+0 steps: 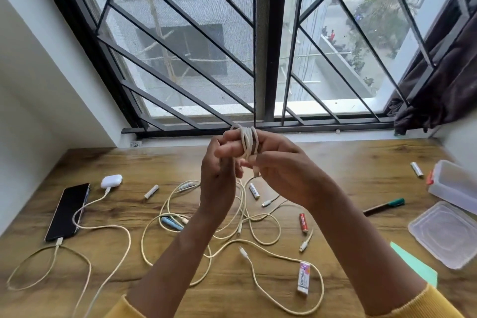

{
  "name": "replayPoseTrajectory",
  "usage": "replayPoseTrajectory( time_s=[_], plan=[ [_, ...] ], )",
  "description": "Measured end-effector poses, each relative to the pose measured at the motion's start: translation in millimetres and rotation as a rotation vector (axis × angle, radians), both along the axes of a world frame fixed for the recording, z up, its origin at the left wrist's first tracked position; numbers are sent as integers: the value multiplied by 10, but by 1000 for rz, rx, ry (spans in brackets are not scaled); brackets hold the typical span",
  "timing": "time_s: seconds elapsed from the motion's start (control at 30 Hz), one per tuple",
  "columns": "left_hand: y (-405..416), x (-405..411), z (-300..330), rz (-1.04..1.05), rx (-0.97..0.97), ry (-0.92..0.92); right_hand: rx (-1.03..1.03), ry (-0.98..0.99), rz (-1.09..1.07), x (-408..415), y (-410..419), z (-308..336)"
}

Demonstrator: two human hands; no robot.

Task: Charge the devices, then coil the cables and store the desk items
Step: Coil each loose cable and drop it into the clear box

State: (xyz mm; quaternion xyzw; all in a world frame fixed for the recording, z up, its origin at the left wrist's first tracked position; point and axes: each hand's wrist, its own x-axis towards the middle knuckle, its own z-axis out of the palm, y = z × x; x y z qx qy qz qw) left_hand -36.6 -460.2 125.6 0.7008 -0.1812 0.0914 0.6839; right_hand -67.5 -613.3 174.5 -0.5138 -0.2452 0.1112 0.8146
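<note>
Currently the coiling step is in hand. Both hands are raised above the middle of the desk [335, 160], toward its far edge by the window. The left hand [219, 162] has a white cable [248, 143] wound in several turns around its extended fingers [227, 151], which lie close together and serve as the former for the coil. The right hand [281, 162] sits just beside it, fingers curled in and pinching the cable at the underside of the coil; the exact fingertip contact is blurred. A loose tail appears to drop from the coil toward the tangle of cables [245, 224] at the desk centre — where it ends cannot be told.

Charging looks already arranged: the phone [68, 210] near the left edge has a cable plugged into its near end, and the earbud case [111, 181] just beyond it is also connected.

Storage is not yet done. Several batteries [151, 191] lie scattered across the desk, the marker [384, 206] and an eraser [303, 280] lie toward the right and near edges, and the open plastic box [454, 188] and its lid [444, 235] wait at the right edge.

Next move, as judged: draw in the remaining tail, wrap or tuck the end so the turns hold, then slide the coil off the fingers without letting it spring open — keep tension even throughout.
</note>
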Motion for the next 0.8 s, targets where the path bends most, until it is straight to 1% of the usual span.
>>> replayPoseTrajectory(
  time_s=[0.07,0.13,0.27,0.37,0.5,0.57,0.7,0.8],
  plan=[
    [-13,-65,-1,18,49,1,-3,8,-93,11,-2,11],
    [-44,-146,81,5,58,77,-33,-3,-175,28,1,-8],
    [35,-176,296,-246,-73,349,-180,-20,-277,35,15,-48],
    [145,-116,402,-378,-162,459,-249,-16,-275,5,28,-61],
    [228,32,469,-417,-85,501,-354,-80,-303,-21,91,-103],
    [220,54,476,-416,-77,508,-391,-102,-312,0,106,-116],
    [184,46,450,-380,-106,472,-386,-123,-279,15,97,-109],
    [204,63,449,-411,-104,453,-371,-117,-240,-2,80,-122]
  ],
)
